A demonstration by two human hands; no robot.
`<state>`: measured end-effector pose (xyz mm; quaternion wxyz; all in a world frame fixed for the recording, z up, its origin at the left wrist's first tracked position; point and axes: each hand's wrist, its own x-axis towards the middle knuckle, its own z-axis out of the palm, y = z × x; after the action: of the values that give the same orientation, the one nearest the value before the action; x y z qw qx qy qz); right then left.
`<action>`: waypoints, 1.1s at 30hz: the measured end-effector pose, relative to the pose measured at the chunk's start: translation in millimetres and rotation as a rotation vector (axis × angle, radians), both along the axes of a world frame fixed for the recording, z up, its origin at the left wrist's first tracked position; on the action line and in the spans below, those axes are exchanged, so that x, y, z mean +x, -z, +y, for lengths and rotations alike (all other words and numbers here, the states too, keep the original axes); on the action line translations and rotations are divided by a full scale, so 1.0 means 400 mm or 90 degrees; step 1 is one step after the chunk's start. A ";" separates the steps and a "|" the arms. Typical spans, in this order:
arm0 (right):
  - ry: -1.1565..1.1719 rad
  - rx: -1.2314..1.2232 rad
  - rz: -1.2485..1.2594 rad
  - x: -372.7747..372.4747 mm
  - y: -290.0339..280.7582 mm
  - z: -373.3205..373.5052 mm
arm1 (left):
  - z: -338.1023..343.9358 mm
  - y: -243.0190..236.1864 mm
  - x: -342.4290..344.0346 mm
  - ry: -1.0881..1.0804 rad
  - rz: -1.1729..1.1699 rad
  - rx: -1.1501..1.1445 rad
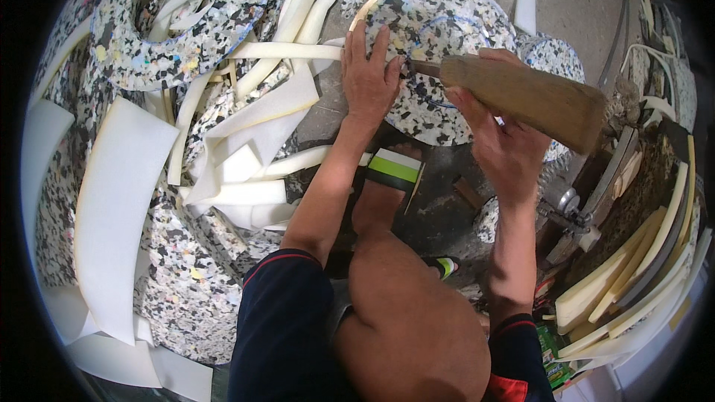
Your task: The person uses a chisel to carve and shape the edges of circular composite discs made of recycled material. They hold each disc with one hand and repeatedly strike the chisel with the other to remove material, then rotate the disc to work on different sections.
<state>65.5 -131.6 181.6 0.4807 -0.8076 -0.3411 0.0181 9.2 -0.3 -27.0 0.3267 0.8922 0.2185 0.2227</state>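
- Because the left hand (369, 82) lies over the near-left rim of the speckled foam disc (439, 22), it probably steadies the disc; its fingers are extended and slightly apart, not closed around it.
- A cream foam strip (287, 50) runs up to that hand from the left; whether the palm pins it is hidden.
- The right hand (510, 141) has its fingers wrapped around a wooden-handled tool (532, 97), thumb underneath, a grip that seems meant for firm control.
- The tool's narrow dark tip points leftward over the disc, near the left thumb; contact is hard to judge.
- The disc sits ahead of the person, just beyond the sandalled foot (395, 167), presumably to suit both arms' reach; its support is unclear.
- A speckled foam ring (112, 22) and a white foam sheet (119, 216) lie at the left, leaving the hands unobstructed.
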 end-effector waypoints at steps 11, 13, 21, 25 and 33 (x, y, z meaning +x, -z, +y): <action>0.053 0.124 0.088 0.007 0.000 -0.018 | -0.006 0.006 -0.002 -0.008 0.008 0.000; 0.039 0.133 0.127 0.016 0.023 0.002 | -0.004 0.007 -0.003 -0.007 0.009 0.000; 0.073 0.125 0.048 0.008 -0.017 -0.014 | -0.006 0.012 -0.007 -0.006 0.010 -0.006; 0.073 0.102 0.046 0.024 0.005 0.013 | -0.004 0.013 -0.003 -0.003 0.023 -0.007; 0.092 0.211 0.082 0.023 -0.017 0.007 | -0.004 0.002 -0.009 0.004 0.007 -0.014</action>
<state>74.6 -128.7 188.5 0.6280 -0.7369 -0.2491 -0.0209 5.8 -2.0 -28.0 0.3356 0.8905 0.2201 0.2144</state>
